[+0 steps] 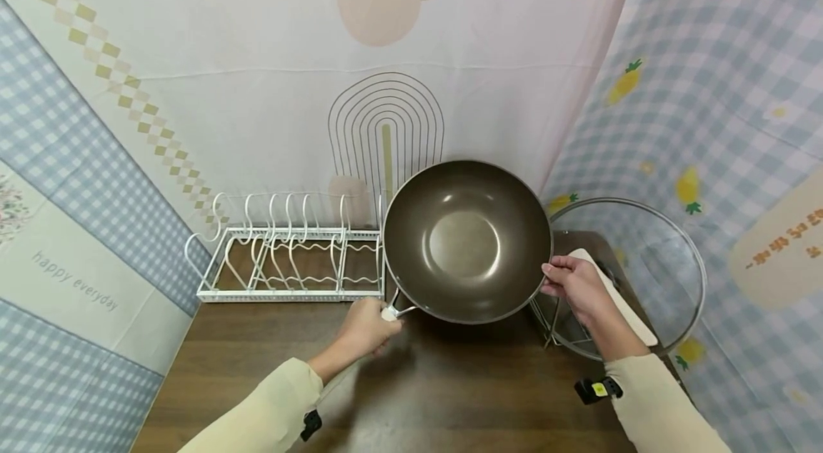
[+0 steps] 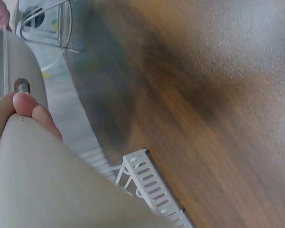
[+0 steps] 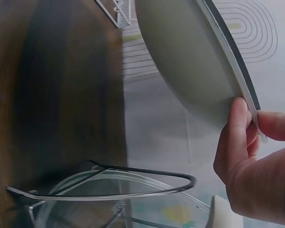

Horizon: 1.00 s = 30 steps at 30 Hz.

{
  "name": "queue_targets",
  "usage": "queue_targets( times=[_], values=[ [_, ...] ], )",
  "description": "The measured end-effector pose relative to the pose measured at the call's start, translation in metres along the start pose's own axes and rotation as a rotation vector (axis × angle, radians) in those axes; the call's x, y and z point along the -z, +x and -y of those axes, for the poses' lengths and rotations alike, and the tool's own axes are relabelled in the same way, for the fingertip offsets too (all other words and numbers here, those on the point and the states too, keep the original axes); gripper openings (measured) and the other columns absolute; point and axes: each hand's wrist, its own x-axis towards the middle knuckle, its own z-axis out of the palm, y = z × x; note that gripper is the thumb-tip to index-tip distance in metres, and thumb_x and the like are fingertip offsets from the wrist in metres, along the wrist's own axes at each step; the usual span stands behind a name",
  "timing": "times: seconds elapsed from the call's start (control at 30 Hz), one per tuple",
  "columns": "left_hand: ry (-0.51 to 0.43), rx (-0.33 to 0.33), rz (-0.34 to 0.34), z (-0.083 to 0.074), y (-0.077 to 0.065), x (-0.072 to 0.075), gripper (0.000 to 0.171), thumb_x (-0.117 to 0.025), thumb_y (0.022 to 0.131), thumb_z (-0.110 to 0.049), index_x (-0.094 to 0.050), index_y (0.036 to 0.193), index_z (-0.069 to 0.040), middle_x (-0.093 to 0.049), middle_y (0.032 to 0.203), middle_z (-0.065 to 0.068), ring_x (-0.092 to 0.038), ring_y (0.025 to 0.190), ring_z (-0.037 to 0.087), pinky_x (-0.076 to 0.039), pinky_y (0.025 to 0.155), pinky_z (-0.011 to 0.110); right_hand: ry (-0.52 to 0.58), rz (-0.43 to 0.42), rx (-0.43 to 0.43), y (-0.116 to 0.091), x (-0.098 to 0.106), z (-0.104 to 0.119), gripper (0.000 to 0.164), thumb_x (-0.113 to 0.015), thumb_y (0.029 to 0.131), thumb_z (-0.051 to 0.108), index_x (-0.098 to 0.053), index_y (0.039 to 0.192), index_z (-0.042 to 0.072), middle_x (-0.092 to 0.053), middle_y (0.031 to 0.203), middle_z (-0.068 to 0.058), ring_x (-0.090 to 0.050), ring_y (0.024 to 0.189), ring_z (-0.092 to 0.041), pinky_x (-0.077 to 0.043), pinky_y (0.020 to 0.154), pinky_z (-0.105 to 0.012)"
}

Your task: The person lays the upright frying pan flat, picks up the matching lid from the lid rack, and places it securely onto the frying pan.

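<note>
A wok (image 1: 463, 246) with a dark brown inside and a pale outside is held up over the wooden table, its hollow facing the head camera. My left hand (image 1: 363, 328) grips its cream handle (image 2: 52, 171) close to the pan body, near the metal joint. At the opposite side my right hand (image 1: 579, 289) pinches the rim, thumb on the inner face and fingers against the pale underside (image 3: 190, 71), as the right wrist view shows. The wok's left edge overlaps the end of a white wire rack (image 1: 289, 294) in the head view.
To the right, a large glass lid (image 1: 703, 281) stands in a metal wire stand (image 1: 549, 331), together with a white slab (image 1: 633, 310). The brown wooden table (image 1: 444, 396) meets a patterned cloth (image 1: 257, 117) at the back, with checked cloth at both sides.
</note>
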Motion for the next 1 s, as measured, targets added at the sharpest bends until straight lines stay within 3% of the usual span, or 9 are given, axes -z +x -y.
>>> queue_targets(
  times=[0.17, 0.47, 1.0],
  values=[
    [0.075, -0.013, -0.029, 0.001, 0.0, 0.005, 0.02, -0.077, 0.079, -0.014, -0.064, 0.063, -0.013, -0.056, 0.044, -0.006, -0.049, 0.03, 0.005, -0.045, 0.035, 0.025, 0.062, -0.014, -0.009, -0.008, -0.003, -0.007, 0.015, -0.05, 0.105, 0.002, -0.041, 0.114, -0.005, -0.058, 0.08, 0.005, -0.062, 0.071, -0.004, -0.061, 0.069, -0.02],
    [0.312, 0.05, -0.114, 0.004, -0.001, 0.012, 0.027, -0.079, 0.071, -0.025, -0.055, 0.06, -0.02, -0.054, 0.053, -0.006, -0.051, 0.048, 0.015, -0.04, 0.045, 0.031, 0.082, -0.021, -0.066, -0.023, -0.011, -0.024, 0.014, -0.051, 0.106, 0.005, -0.042, 0.112, -0.003, -0.061, 0.079, 0.005, -0.063, 0.073, -0.005, -0.062, 0.072, -0.022],
    [0.439, 0.057, -0.147, 0.02, 0.002, 0.018, 0.036, -0.082, 0.068, -0.032, -0.049, 0.059, -0.021, -0.051, 0.06, -0.004, -0.049, 0.058, 0.018, -0.041, 0.051, 0.036, 0.14, -0.076, -0.121, -0.035, -0.029, -0.055, 0.013, -0.05, 0.106, 0.001, -0.041, 0.113, -0.006, -0.055, 0.087, -0.003, -0.061, 0.077, -0.009, -0.062, 0.076, -0.025]
  ],
)
